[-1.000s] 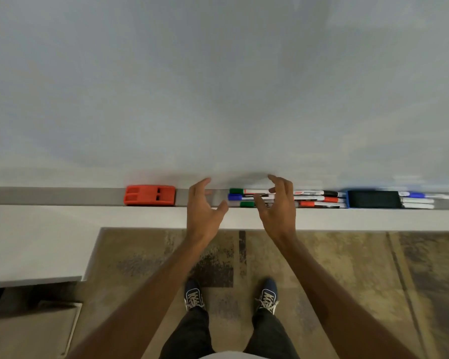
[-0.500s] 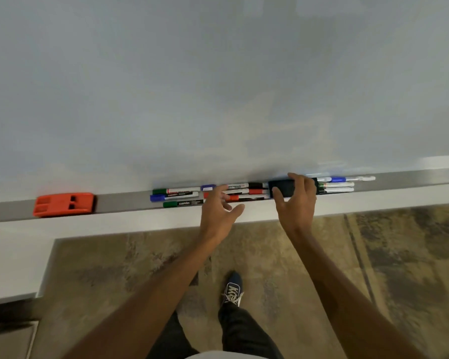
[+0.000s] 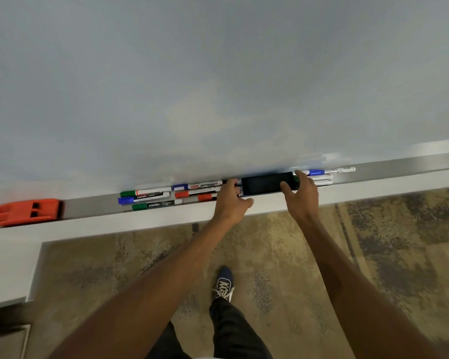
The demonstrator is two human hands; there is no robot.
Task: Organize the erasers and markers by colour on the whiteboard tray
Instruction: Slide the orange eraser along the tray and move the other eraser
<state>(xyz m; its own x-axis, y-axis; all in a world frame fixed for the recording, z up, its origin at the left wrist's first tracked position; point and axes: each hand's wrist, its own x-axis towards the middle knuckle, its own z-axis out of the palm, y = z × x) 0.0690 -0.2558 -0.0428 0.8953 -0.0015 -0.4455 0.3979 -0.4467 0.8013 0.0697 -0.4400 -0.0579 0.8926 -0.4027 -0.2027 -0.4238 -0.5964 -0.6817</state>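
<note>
Right hand (image 3: pixel 302 200) spans the right end of the dark eraser (image 3: pixel 266 183), thumb at its near edge and forefinger curled over the far corner, so I grip it where it lies in the whiteboard tray (image 3: pixel 94 207). Left hand (image 3: pixel 231 202) is loosely open, fingertips resting on the markers (image 3: pixel 166 196) just left of the eraser, holding nothing. From this head view I judge the eraser a light, rigid plastic block with a soft, matte felt face, best pinched across its short sides. The markers are smooth, round and likely to roll. The tray is a narrow metal channel; the orange eraser (image 3: pixel 27 211) is ribbed hard plastic, well apart at the left.
</note>
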